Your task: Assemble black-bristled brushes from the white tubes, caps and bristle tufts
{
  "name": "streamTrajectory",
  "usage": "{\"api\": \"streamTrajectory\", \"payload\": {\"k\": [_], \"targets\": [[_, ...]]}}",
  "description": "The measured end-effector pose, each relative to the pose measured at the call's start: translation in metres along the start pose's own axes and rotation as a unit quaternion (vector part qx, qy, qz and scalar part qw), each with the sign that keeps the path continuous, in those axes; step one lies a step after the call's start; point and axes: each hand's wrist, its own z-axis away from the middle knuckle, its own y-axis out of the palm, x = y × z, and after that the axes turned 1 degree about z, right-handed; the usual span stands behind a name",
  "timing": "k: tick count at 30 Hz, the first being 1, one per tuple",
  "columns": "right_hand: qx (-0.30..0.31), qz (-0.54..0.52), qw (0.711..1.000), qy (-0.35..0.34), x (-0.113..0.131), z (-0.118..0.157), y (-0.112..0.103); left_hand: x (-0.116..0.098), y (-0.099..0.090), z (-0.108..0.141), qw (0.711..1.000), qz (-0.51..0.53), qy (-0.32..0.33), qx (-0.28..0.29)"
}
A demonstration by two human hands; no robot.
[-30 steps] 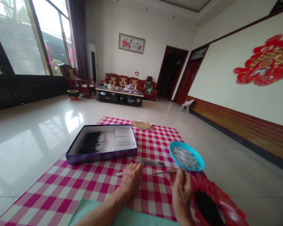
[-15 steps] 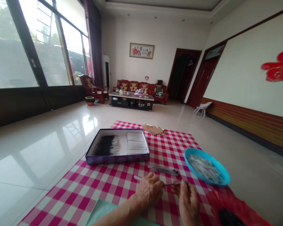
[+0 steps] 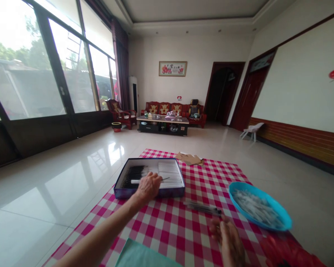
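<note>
My left hand (image 3: 149,184) is closed around a slim white tube (image 3: 135,181). A thin dark tip pokes out on the other side of the fist. The hand is over the front of a shallow box (image 3: 149,192), which holds a row of dark, pale-ended sticks (image 3: 133,176) and a row of white tubes (image 3: 169,174). My right hand (image 3: 229,239), somewhat blurred, is above the checked cloth with fingers loosely curled and the thumb apart; nothing shows in it. Just beyond its fingertips lies a small bundle of clear, dark-ended sticks (image 3: 203,208).
A blue oval basin (image 3: 286,218) of pale small pieces stands at the right. Near it is a blurred red bag (image 3: 289,250). Brown cardboard pieces (image 3: 190,159) lie at the far edge of the checked cloth (image 3: 158,222). A pale green sheet (image 3: 141,254) is at the front.
My left hand has moved forward and left, from beside my right hand to over the box, carrying the white tube. My right hand has let go of the dark tip. The view has tilted up.
</note>
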Motion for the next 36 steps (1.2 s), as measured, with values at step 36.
{"api": "streamTrajectory", "payload": {"k": [36], "targets": [[0.269, -0.015, 0.962, 0.040, 0.040, 0.019, 0.009, -0.139, 0.059, 0.018, 0.440, 0.894, -0.085, -0.012]]}}
